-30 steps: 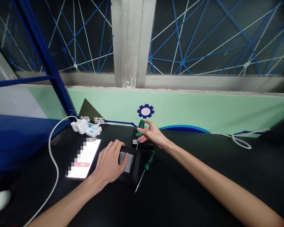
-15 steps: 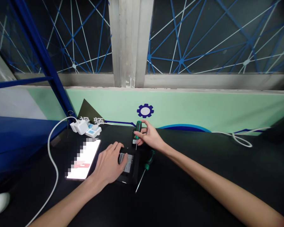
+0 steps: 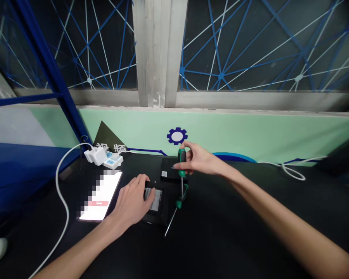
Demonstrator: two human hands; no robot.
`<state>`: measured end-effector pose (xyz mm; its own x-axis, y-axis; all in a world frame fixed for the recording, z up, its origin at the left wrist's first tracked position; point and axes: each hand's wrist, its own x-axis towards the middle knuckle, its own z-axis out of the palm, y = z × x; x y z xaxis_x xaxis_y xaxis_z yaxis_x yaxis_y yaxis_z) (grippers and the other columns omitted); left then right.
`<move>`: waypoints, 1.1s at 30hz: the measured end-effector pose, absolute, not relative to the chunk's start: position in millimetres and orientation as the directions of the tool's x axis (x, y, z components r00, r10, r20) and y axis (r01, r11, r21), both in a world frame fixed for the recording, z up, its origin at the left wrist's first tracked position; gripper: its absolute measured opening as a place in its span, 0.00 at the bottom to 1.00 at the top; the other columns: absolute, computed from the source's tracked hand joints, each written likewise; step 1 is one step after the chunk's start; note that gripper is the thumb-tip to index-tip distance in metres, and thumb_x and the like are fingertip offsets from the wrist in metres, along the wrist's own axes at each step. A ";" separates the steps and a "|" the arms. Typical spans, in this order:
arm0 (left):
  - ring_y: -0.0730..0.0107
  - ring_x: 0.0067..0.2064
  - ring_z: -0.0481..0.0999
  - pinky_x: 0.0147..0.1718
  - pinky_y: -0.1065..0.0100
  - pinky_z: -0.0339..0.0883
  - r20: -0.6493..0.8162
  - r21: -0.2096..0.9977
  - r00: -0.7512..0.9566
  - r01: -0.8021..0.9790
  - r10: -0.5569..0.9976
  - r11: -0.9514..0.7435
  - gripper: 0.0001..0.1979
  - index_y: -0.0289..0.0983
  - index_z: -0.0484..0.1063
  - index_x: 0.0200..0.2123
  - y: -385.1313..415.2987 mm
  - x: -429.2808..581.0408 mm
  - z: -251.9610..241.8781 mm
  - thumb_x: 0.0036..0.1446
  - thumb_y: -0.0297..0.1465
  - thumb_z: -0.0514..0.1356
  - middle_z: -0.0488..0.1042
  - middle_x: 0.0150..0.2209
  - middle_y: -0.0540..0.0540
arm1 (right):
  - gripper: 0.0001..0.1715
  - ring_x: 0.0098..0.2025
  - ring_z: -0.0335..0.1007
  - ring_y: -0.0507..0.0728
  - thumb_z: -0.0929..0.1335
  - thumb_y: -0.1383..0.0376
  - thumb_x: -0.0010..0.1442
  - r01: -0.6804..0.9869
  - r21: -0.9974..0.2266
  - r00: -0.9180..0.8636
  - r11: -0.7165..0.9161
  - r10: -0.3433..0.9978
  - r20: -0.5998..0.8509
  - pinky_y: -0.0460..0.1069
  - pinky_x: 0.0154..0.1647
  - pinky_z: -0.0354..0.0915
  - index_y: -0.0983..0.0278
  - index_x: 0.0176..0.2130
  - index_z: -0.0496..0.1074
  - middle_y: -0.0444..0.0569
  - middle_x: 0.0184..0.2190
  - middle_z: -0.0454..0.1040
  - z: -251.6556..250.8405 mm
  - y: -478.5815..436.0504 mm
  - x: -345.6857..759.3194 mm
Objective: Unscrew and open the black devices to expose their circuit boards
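Black table (image 3: 229,236), on which we list: one white power strip (image 3: 114,159), near the far left corner; one lit phone (image 3: 110,193), toward the left edge; one black device (image 3: 158,208), label up; one green-handled screwdriver (image 3: 178,204), diagonal; and, near the far edge, one black box (image 3: 169,169), one looped cable (image 3: 284,166).

1. Held screwdriver (image 3: 182,173): smooth green-and-black plastic handle (image 3: 181,155), bright metal shank (image 3: 182,188).
2. Labelled box (image 3: 164,207): dark plastic; papery label (image 3: 156,199).
3. Tabletop (image 3: 221,240): matt black, smooth.
4. Power strip (image 3: 113,159) near the back edge: white plastic.

Here are two screwdrivers (image 3: 182,155) (image 3: 178,204), two devices (image 3: 155,200) (image 3: 168,169), one phone (image 3: 107,193).
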<state>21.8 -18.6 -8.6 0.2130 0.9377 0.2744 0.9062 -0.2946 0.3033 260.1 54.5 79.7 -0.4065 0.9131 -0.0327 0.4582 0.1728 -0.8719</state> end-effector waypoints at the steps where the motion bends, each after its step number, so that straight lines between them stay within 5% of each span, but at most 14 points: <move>1: 0.61 0.38 0.77 0.28 0.68 0.59 0.274 0.306 0.213 0.905 0.938 -0.295 0.09 0.41 0.63 0.45 -18.4 21.7 -8.7 0.66 0.38 0.50 0.74 0.38 0.47 | 0.33 0.20 0.71 0.54 0.79 0.59 0.45 0.501 -0.851 -0.459 0.158 0.882 -0.106 0.47 0.20 0.68 0.61 0.40 0.58 0.39 0.18 0.70 83.8 53.4 265.0; 5: 0.63 0.36 0.77 0.27 0.68 0.58 0.258 0.330 0.214 0.897 0.942 -0.294 0.09 0.41 0.64 0.44 -16.4 20.9 -8.9 0.66 0.38 0.50 0.74 0.38 0.48 | 0.31 0.26 0.76 0.56 0.79 0.59 0.44 0.563 -0.817 -0.598 0.124 0.744 -0.299 0.48 0.26 0.69 0.61 0.38 0.60 0.43 0.22 0.75 90.5 53.2 280.6; 12: 0.66 0.32 0.76 0.27 0.68 0.60 0.230 0.357 0.208 0.891 0.951 -0.282 0.10 0.41 0.65 0.43 -13.6 18.7 -6.6 0.65 0.40 0.51 0.74 0.39 0.49 | 0.29 0.31 0.74 0.54 0.80 0.62 0.39 0.578 -0.794 -0.725 0.186 0.563 -0.396 0.46 0.29 0.65 0.62 0.31 0.61 0.41 0.28 0.73 80.3 60.5 286.0; 23: 0.67 0.31 0.76 0.28 0.67 0.62 0.194 0.378 0.214 0.884 0.957 -0.274 0.12 0.41 0.65 0.43 -14.9 17.6 -0.7 0.65 0.41 0.50 0.73 0.41 0.49 | 0.31 0.31 0.65 0.53 0.81 0.51 0.35 0.823 -0.414 -0.560 0.388 0.672 -0.484 0.46 0.25 0.53 0.61 0.32 0.68 0.40 0.32 0.72 77.5 50.1 278.8; 33: 0.67 0.31 0.76 0.26 0.68 0.59 0.189 0.353 0.219 0.895 0.957 -0.274 0.11 0.42 0.65 0.43 -14.4 17.4 -1.2 0.66 0.41 0.50 0.73 0.42 0.49 | 0.34 0.30 0.65 0.54 0.81 0.53 0.34 0.881 -0.306 -0.470 0.360 0.729 -0.498 0.47 0.23 0.52 0.59 0.32 0.61 0.40 0.31 0.70 74.7 43.9 272.5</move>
